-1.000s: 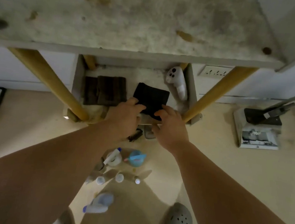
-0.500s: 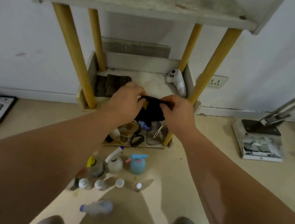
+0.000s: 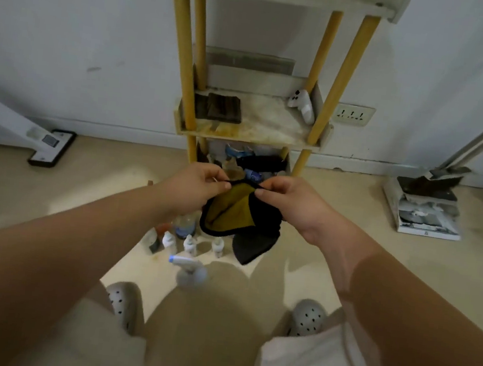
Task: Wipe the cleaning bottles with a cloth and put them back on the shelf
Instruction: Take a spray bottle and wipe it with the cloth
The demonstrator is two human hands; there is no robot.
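A black cloth [image 3: 239, 215] with a mustard-yellow inner side hangs between my hands in front of the shelf unit [image 3: 252, 133]. My left hand [image 3: 200, 187] pinches its top left edge and my right hand [image 3: 292, 203] pinches its top right edge. Below the cloth, several small cleaning bottles [image 3: 189, 243] stand on the floor. A pale spray bottle with a blue nozzle [image 3: 189, 270] stands nearer to my feet. The cloth hides part of the bottle group.
On the middle shelf lie folded dark cloths [image 3: 218, 107] and a white controller [image 3: 301, 105]. The bottom shelf holds clutter [image 3: 248, 162]. A dustpan with a long handle [image 3: 427, 204] stands to the right, a white appliance base [image 3: 49, 146] to the left. My grey clogs [image 3: 122, 304] are below.
I have lifted the black cloth off the middle shelf, drawn it back and down in front of me, and it has opened to show its yellow side. The view has pulled back from the shelf.
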